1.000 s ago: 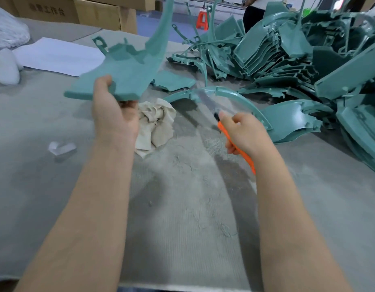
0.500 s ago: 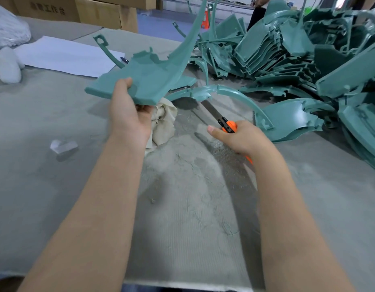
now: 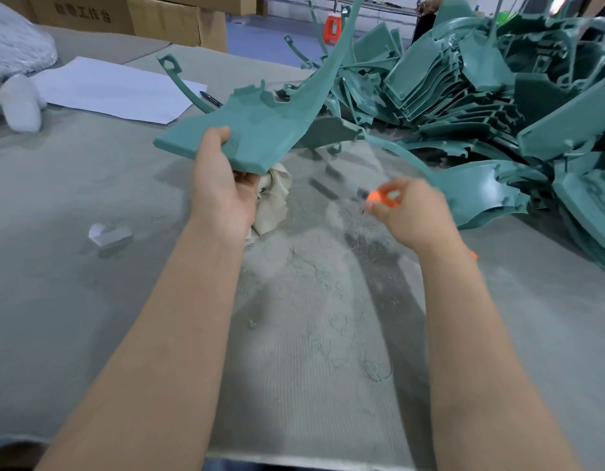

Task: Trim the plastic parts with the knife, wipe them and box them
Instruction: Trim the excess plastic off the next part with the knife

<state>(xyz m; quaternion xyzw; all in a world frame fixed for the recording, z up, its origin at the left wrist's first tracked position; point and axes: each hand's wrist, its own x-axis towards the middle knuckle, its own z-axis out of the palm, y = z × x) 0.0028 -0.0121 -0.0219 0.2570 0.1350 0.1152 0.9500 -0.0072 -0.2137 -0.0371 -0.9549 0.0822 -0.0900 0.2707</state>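
Trimming seems to be the step in hand. The left hand point(image 3: 222, 195) grips a green plastic part point(image 3: 260, 130) by its near edge, thumb on the upper face and fingers below. It holds the part above the table point(image 3: 90, 300), tilted, with a long narrow arm rising away from the hand. The right hand point(image 3: 413, 215) is closed around the orange handle of the knife point(image 3: 375, 197). The blade points from this hand toward the left hand, but it is blurred and I cannot tell exactly where its tip is. The two hands are apart, and the blade does not touch the part.

For the next move, I think the blade must come to an edge of the held part. The left hand must hold the part firm, with its fingers out of the cutting line. Wiping and boxing are not yet done for this piece.

The part is a flat matte panel of teal colour with a thick rim, and it has notches and small tabs on the edge far from the left hand. It looks stiff. Just under the left hand lies a crumpled beige cloth point(image 3: 273, 195). Beyond the right hand is a big pile of similar parts point(image 3: 464, 79). Between the two forearms thin green shavings point(image 3: 328, 334) lie on the table
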